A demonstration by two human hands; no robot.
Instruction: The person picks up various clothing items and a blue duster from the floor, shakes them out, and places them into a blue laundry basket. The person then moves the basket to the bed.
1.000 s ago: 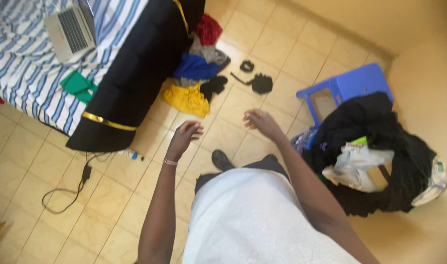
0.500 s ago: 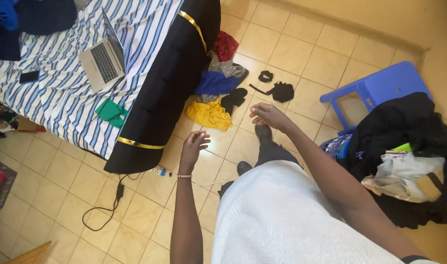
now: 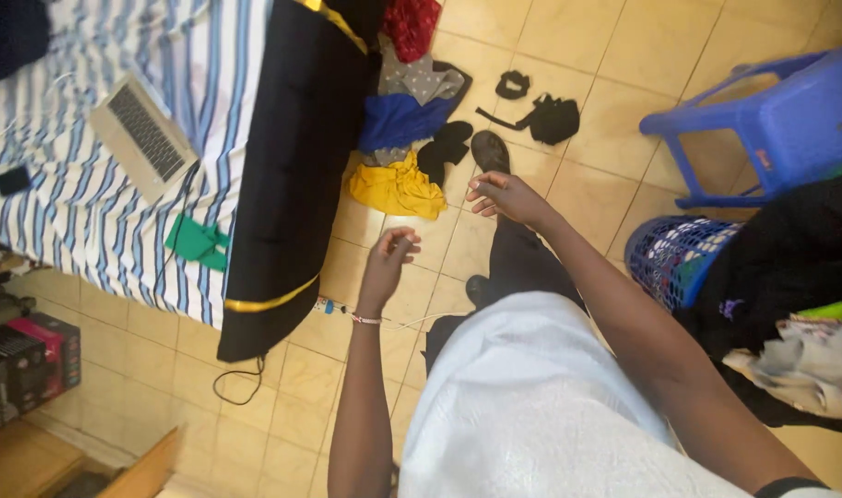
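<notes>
A: L hand (image 3: 390, 261)?
B: Held out over the tiles (image 3: 624, 46), fingers curled loosely inward, nothing in it. Thin bracelet (image 3: 365, 319) at the wrist.

A: R hand (image 3: 501, 196)?
B: Also empty, fingers bent a bit and spread, palm down. Hangs above the floor just right of the clothes pile (image 3: 404, 129).

A: Pile, where exactly?
B: On the floor against the bed's (image 3: 89, 212) foot end. Yellow cloth (image 3: 398, 189) nearest both hands, blue cloth (image 3: 398, 120) above it, grey dotted one and a red one (image 3: 412, 23) further up. Neither hand touches any of it.

A: Other bits close by?
B: Black sock (image 3: 444, 148) beside the yellow cloth, a shoe (image 3: 488, 149) on the foot just above the R hand. Black scraps (image 3: 541, 115) on the tiles, a little further off.

A: On the bed?
B: Striped sheet, open laptop (image 3: 140, 134), green cloth (image 3: 197, 242), black blanket (image 3: 292, 157) w/ gold trim draped over the end.

A: Right side?
B: Blue stool (image 3: 771, 120), blue basket (image 3: 674, 258) under it w/ dark clothes (image 3: 789, 249) heaped over, well apart from the hands.

A: Floor by the bed?
B: Cable (image 3: 241, 383) looping near the blanket's corner.
</notes>
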